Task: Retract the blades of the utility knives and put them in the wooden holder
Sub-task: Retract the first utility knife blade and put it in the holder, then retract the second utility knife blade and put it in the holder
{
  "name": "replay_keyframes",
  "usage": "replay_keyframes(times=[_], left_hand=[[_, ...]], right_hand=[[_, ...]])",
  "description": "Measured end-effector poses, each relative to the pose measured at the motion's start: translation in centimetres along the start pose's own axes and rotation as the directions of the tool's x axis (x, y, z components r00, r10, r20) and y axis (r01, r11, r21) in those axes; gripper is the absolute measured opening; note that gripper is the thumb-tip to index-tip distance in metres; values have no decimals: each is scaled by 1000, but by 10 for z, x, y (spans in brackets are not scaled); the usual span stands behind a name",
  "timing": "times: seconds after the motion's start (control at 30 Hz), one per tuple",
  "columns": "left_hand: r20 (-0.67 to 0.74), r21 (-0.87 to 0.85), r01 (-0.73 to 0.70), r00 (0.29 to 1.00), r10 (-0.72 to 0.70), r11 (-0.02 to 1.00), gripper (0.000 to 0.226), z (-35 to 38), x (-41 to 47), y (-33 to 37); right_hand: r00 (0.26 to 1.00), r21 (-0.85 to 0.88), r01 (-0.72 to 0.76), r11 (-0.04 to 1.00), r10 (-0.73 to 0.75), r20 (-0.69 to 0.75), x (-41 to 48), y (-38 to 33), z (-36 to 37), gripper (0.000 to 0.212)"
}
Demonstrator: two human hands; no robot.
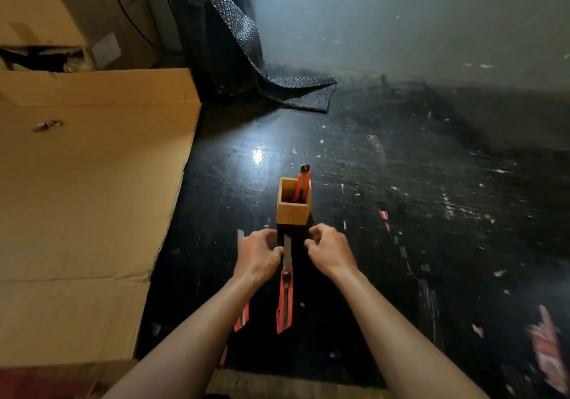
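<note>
Hovering with both hands just above the floor, fingers curled, neither clamped on anything: left hand [257, 255] with its fingertips brushing the left edge of an exposed blade, right hand [328, 250] a little off to the blade's other side, empty. Lying between the two hands and running back toward the body: a red utility knife [285, 297], blade fully out, its tip pointing at the base of the wooden holder [293, 206] just beyond the knuckles.

Judging the step in hand as picking up this knife to draw its blade in. Worth doing well by keeping fingers off the steel, shifting the left hand back onto the red handle, pinning it there, then working the black slider knob with the right thumb until no blade is showing. Only then lifting and dropping it into the holder, blade end down.

Standing already in the holder's far right corner: one red knife [303, 184]. Waiting under the left forearm, partly hidden: a second red knife [242, 318], blade seemingly out too.

Flanking the left arm: a large cardboard box [92, 183].
</note>
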State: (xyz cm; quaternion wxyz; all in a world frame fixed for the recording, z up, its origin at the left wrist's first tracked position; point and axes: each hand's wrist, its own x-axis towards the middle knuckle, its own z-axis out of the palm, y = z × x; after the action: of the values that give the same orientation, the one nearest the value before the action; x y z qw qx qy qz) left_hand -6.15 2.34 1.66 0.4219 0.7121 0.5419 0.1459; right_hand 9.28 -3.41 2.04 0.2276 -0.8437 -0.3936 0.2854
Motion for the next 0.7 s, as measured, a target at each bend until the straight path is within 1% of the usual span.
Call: replay_keyframes(times=[0.1, 0.2, 0.3, 0.37, 0.5, 0.6, 0.7], left_hand=[[109, 43, 90, 990, -94, 995, 42, 10, -13, -19], [210, 50, 120, 969, -128, 991, 34, 19, -23, -33], [260, 60, 126, 956, -137, 990, 23, 27, -32, -43], [268, 39, 131, 954, -137, 991, 26, 32, -37, -47], [252, -70, 132, 961, -111, 989, 31, 37, -45, -50], [227, -195, 161, 967, -115, 968, 26, 35, -52, -48], [195, -287, 155, 976, -101, 945, 30, 30, -56, -42]], right_hand=[[988, -64, -63, 996, 71, 136, -21, 17, 22, 39], [955, -71, -124, 990, 138, 261, -37, 27, 35, 43], [943, -60, -112, 992, 125, 308, -48, 32, 44, 40], [936, -8, -122, 992, 118, 333, -55, 32, 49, 33], [949, 111, -152, 982, 113, 293, -67, 36, 54, 16], [974, 222, -145, 964, 100, 205, -72, 40, 55, 17], [983, 321, -137, 937, 87, 163, -75, 36, 47, 16]])
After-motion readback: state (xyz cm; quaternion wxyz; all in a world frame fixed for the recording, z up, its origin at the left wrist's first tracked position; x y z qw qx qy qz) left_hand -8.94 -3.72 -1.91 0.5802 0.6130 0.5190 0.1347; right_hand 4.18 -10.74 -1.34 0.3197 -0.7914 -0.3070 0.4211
